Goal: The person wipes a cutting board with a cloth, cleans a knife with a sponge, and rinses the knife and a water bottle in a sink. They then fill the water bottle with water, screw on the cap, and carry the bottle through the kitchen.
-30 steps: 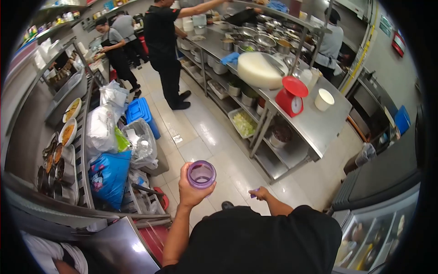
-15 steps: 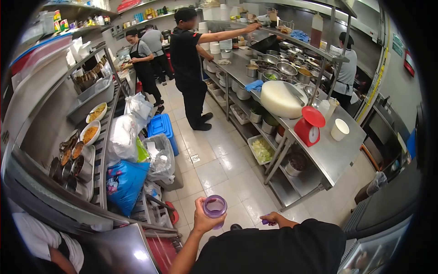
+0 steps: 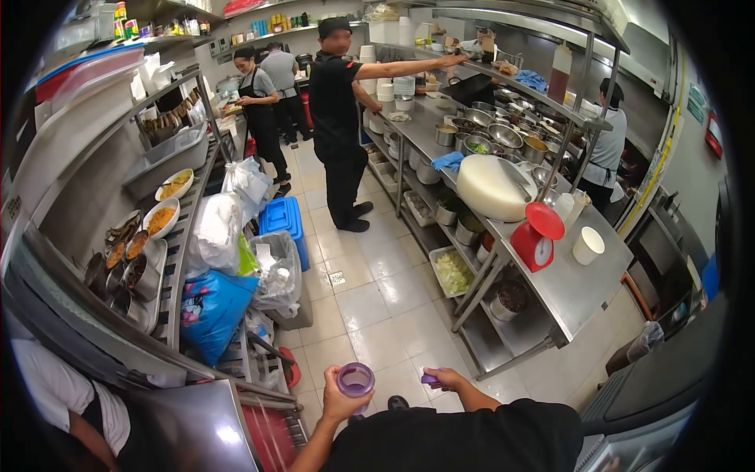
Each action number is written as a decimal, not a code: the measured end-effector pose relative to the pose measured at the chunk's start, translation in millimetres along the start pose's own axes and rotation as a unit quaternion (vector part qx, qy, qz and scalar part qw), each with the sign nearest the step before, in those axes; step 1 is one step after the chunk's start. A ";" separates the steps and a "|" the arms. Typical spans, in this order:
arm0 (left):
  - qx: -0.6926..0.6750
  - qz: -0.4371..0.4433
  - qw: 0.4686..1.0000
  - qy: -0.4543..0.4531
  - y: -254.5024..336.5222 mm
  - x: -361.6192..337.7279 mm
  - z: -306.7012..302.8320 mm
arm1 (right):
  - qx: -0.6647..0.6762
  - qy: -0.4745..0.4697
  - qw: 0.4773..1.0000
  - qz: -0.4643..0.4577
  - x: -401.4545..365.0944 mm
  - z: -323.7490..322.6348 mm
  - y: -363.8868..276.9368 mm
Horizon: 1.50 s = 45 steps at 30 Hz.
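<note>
My left hand (image 3: 336, 403) is wrapped round a see-through purple cup (image 3: 355, 377), held upright in front of me with its round mouth facing up. Some dark residue seems to show inside, though I cannot make it out well. To its right, my right hand (image 3: 450, 379) pinches a small purple piece (image 3: 429, 378) with a pale top edge. Its kind cannot be told at this size. Cup and piece are apart, both above the tiled floor (image 3: 377, 346).
A steel worktable (image 3: 586, 287) at right bears a red scale (image 3: 539, 240), a white tub (image 3: 588, 245) and a large white block (image 3: 495, 189). Bags and a blue bin (image 3: 285, 224) line the left. A person in black (image 3: 338, 134) stands in the aisle; another's sleeve (image 3: 55, 385) is lower left.
The view has shifted slightly. My left hand sits a little lower with the cup, and my right hand has come slightly left, with more of the purple piece showing.
</note>
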<state>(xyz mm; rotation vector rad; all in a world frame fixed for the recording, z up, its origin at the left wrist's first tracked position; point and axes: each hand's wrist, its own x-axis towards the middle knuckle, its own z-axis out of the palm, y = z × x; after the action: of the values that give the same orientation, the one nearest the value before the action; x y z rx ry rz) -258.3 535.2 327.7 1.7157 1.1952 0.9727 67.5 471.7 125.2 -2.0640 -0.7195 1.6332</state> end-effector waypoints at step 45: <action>-0.013 0.068 0.998 -0.011 -24.5 -8.9 15.2 | -0.064 -0.068 0.984 0.152 -0.8 3.5 57.4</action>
<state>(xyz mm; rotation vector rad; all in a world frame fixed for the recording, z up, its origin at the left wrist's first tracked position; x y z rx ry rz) -254.8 529.3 298.2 1.8013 1.0589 1.0414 72.1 426.3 90.3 -2.2591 -0.5877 1.9546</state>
